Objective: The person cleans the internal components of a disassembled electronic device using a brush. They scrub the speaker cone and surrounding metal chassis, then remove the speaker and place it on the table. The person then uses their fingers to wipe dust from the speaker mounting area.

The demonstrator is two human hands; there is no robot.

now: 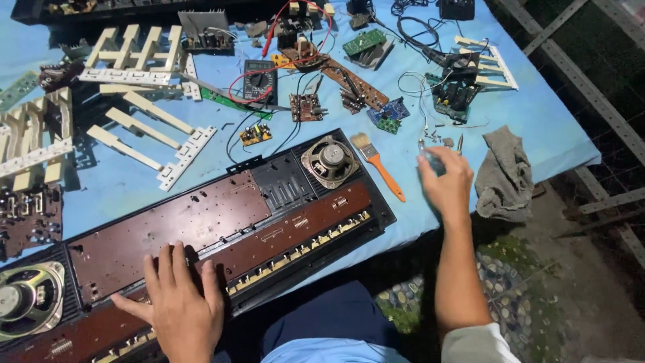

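Two bare hands work over a blue-covered table (551,128) strewn with electronic parts. We see the left hand (176,299) lying flat, fingers spread, on the brown circuit board (168,228) inside an opened keyboard casing (376,202), pressing down near its front edge and gripping nothing. The casing runs slantwise across the table, with one round speaker (27,299) at its near left end and another speaker (329,161) at its far right end. We find the right hand (447,181) well apart from the casing, raised just past its right end, fingers curled around a small pale object (432,161); blur keeps us from telling what it is. An orange-handled paintbrush (379,167) lies on the cloth between that hand and the casing, close to the second speaker. A crumpled grey rag (504,175) sits just right of the hand. Farther back we note a multimeter (259,81) with red leads, loose circuit boards and rows of cream piano keys (144,131).
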